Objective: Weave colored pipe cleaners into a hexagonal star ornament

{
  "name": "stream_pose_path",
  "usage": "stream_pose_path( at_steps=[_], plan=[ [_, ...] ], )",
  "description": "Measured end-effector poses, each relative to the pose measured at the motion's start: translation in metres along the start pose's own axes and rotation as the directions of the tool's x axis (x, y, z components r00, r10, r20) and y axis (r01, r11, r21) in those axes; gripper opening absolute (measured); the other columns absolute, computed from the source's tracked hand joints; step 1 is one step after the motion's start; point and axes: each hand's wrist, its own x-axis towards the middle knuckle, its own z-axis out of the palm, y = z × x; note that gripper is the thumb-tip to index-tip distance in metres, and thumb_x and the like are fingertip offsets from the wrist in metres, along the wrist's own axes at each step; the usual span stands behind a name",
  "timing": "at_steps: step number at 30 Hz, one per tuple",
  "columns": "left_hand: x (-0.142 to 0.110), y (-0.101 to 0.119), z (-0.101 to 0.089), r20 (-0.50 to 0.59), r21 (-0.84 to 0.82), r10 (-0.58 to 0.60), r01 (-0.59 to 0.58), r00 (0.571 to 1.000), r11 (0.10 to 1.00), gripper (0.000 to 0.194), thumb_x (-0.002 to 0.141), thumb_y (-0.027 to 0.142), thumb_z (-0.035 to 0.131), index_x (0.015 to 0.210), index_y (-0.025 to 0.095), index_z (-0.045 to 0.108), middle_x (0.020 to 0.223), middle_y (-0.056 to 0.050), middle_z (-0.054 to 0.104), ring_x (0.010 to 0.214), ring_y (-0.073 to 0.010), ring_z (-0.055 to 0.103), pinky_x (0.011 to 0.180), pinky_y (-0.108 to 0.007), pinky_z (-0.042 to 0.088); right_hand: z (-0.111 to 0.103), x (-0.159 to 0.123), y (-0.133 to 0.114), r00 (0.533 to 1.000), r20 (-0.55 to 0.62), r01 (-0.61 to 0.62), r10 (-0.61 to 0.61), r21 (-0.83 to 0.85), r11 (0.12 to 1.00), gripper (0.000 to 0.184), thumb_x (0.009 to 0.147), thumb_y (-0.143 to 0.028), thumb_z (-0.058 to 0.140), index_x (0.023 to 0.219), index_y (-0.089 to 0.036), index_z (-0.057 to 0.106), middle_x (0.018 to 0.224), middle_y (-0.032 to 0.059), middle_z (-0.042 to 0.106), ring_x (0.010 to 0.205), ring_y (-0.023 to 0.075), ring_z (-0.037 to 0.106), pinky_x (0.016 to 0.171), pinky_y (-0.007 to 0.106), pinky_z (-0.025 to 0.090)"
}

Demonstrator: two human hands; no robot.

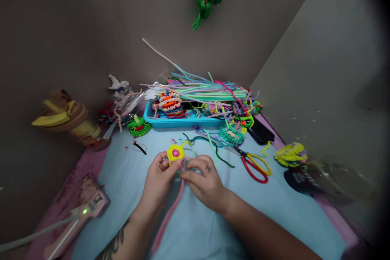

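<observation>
A yellow six-sided pipe-cleaner piece (176,152) with a pink middle is pinched between the thumb and fingers of my left hand (160,172). From its lower right edge a pink pipe cleaner (174,205) hangs down toward me. My right hand (204,180) is closed close beside the piece, its fingers and thumb on the pink strand; the exact spot under the fingertips is partly hidden. Behind the hands, loose green and purple pipe cleaners (217,150) lie on the pale blue cloth (243,207).
At the back, a blue tray (185,123) holds pipe cleaners and woven pieces. Scissors (254,168) with red and yellow handles lie right, near a black phone (260,130) and a bottle (329,178). A glue gun (88,207) with a green light and a brown-lidded cup (76,118) stand left.
</observation>
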Motion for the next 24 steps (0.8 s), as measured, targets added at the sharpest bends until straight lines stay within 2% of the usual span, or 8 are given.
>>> stream_pose_path(
  at_steps=[2, 4, 8, 10, 14, 17, 21, 24],
  plan=[
    [0.000, -0.002, -0.001, -0.001, 0.078, 0.044, -0.044, 0.999, 0.996, 0.037, 0.061, 0.025, 0.081, 0.085, 0.017, 0.054, 0.070, 0.002, 0.071, 0.065, -0.0115, 0.066, 0.063, -0.020, 0.047, -0.001, 0.003, 0.001, 0.998, -0.034, -0.051, 0.055, 0.119, 0.992, 0.021, 0.079, -0.005, 0.059, 0.086, -0.024, 0.065, 0.084, 0.0035, 0.062, 0.086, 0.0192, 0.051, 0.078, 0.035, 0.046],
    [0.001, -0.003, -0.002, -0.010, 0.171, 0.105, -0.102, 0.994, 0.980, 0.036, 0.060, 0.024, 0.081, 0.081, 0.018, 0.052, 0.066, 0.003, 0.070, 0.060, -0.0111, 0.064, 0.059, -0.019, 0.045, -0.003, 0.006, 0.003, 0.972, -0.073, -0.192, 0.225, 0.311, 0.931, 0.015, 0.079, -0.008, 0.063, 0.078, -0.024, 0.063, 0.079, 0.0012, 0.060, 0.081, 0.0172, 0.053, 0.075, 0.033, 0.046],
    [0.001, -0.003, -0.003, 0.013, 0.257, 0.134, -0.133, 0.991, 0.957, 0.034, 0.061, 0.026, 0.079, 0.079, 0.019, 0.051, 0.059, 0.003, 0.068, 0.052, -0.0103, 0.059, 0.052, -0.019, 0.042, -0.006, 0.011, 0.012, 0.828, -0.009, -0.441, 0.561, 0.607, 0.661, 0.011, 0.076, -0.019, 0.068, 0.069, -0.022, 0.060, 0.076, -0.0005, 0.055, 0.075, 0.0160, 0.055, 0.069, 0.031, 0.046],
    [0.002, -0.003, -0.003, 0.019, 0.240, 0.109, -0.110, 0.994, 0.964, 0.037, 0.059, 0.028, 0.079, 0.080, 0.019, 0.050, 0.058, 0.003, 0.068, 0.052, -0.0110, 0.059, 0.052, -0.019, 0.042, -0.006, 0.012, 0.014, 0.802, 0.041, -0.498, 0.596, 0.598, 0.629, 0.008, 0.075, -0.022, 0.069, 0.072, -0.022, 0.061, 0.079, 0.0000, 0.056, 0.077, 0.0169, 0.055, 0.070, 0.031, 0.045],
    [0.002, 0.000, -0.003, 0.000, 0.176, 0.055, -0.054, 0.998, 0.983, 0.042, 0.056, 0.030, 0.082, 0.082, 0.019, 0.050, 0.062, 0.001, 0.070, 0.054, -0.0119, 0.062, 0.055, -0.020, 0.044, 0.000, 0.010, 0.011, 0.809, 0.036, -0.545, 0.586, 0.420, 0.726, 0.011, 0.071, -0.020, 0.073, 0.079, -0.023, 0.065, 0.086, 0.0024, 0.059, 0.088, 0.0200, 0.056, 0.080, 0.034, 0.045],
    [0.001, 0.002, -0.001, 0.017, 0.166, 0.043, -0.045, 0.999, 0.985, 0.042, 0.057, 0.030, 0.082, 0.082, 0.019, 0.051, 0.063, 0.001, 0.071, 0.056, -0.0119, 0.063, 0.058, -0.021, 0.045, 0.005, 0.008, 0.009, 0.814, -0.017, -0.537, 0.580, 0.357, 0.764, 0.009, 0.071, -0.020, 0.072, 0.076, -0.023, 0.064, 0.083, 0.0024, 0.059, 0.084, 0.0199, 0.057, 0.077, 0.034, 0.046],
    [-0.002, 0.002, 0.000, 0.056, 0.155, 0.050, -0.058, 0.997, 0.986, 0.040, 0.058, 0.028, 0.082, 0.082, 0.019, 0.051, 0.066, 0.001, 0.071, 0.059, -0.0124, 0.064, 0.060, -0.022, 0.046, 0.006, 0.007, 0.008, 0.783, -0.006, -0.568, 0.621, 0.398, 0.720, 0.008, 0.071, -0.020, 0.070, 0.072, -0.022, 0.062, 0.080, 0.0015, 0.059, 0.082, 0.0188, 0.057, 0.076, 0.033, 0.045],
    [-0.002, 0.000, 0.000, 0.074, 0.163, 0.072, -0.083, 0.995, 0.983, 0.037, 0.059, 0.026, 0.082, 0.080, 0.019, 0.052, 0.067, 0.002, 0.070, 0.061, -0.0121, 0.063, 0.060, -0.022, 0.046, 0.005, 0.008, 0.009, 0.741, 0.050, -0.600, 0.669, 0.498, 0.627, 0.008, 0.070, -0.021, 0.070, 0.067, -0.021, 0.062, 0.077, 0.0004, 0.058, 0.076, 0.0167, 0.056, 0.071, 0.030, 0.044]
  ],
)
